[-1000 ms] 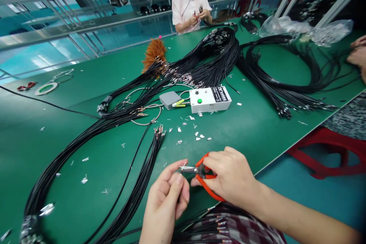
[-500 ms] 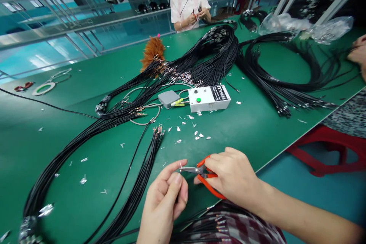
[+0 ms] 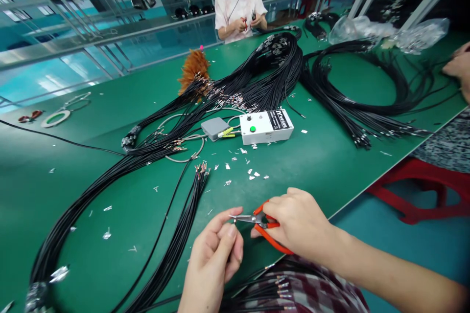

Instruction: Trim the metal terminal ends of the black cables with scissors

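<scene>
My right hand (image 3: 293, 217) is wrapped round orange-handled scissors (image 3: 270, 227), their blades pointing left. The blade tips lie over the fingertips of my left hand (image 3: 218, 249), which pinches the end of a black cable; most of that cable is hidden by the fingers. Left of my hands, a bundle of black cables (image 3: 183, 225) with bare copper ends lies on the green table (image 3: 308, 171). More black cables with copper ends (image 3: 270, 287) rest on a checkered cloth below my hands.
Behind are a white box with a green button (image 3: 271, 127), a grey box (image 3: 215, 128), large black cable coils (image 3: 293, 66) and an orange bundle (image 3: 194, 68). A person (image 3: 240, 5) stands across the table. Another person's hand (image 3: 458, 66) and a red stool (image 3: 414, 186) are at right.
The scissor blades look closer together at my left fingertips, and the small white strand that stood up there no longer shows. The camera view has shifted slightly.
</scene>
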{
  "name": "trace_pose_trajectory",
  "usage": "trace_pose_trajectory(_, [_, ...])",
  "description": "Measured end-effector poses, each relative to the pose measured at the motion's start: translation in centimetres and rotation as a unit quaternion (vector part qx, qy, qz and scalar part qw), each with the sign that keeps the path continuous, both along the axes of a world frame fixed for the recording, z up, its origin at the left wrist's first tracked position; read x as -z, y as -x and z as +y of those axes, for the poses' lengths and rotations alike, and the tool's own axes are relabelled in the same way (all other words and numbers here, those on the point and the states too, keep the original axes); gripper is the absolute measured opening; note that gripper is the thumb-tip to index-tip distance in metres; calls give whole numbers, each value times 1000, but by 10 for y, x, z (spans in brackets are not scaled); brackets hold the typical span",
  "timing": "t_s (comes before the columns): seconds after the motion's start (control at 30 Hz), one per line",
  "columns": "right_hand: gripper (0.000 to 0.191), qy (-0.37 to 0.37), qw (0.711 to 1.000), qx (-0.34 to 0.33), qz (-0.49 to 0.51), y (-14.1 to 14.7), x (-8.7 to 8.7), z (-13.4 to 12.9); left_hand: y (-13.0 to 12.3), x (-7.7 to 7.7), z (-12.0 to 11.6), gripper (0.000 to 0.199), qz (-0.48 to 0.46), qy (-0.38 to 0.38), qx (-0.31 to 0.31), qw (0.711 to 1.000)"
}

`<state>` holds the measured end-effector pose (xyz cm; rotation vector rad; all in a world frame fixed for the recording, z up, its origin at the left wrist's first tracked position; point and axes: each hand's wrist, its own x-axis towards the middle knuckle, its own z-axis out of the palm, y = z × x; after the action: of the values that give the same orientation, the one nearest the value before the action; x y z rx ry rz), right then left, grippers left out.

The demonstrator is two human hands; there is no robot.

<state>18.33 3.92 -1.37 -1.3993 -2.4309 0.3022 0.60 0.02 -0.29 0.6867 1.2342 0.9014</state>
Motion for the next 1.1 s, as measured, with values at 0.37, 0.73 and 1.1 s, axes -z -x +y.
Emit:
trace_pose_trajectory(0.37, [58, 280, 949, 32, 139, 2, 12, -2, -3, -6, 7, 43, 30, -22, -15, 999])
trace_pose_trajectory(0.73, [48, 56, 996, 25, 67, -1, 3, -3, -3, -9, 3, 46, 15, 28, -39, 999])
trace_pose_trajectory(1.1, [53, -17, 998, 15, 66, 1, 2, -2, -1, -11, 2, 45, 4, 31, -26, 999])
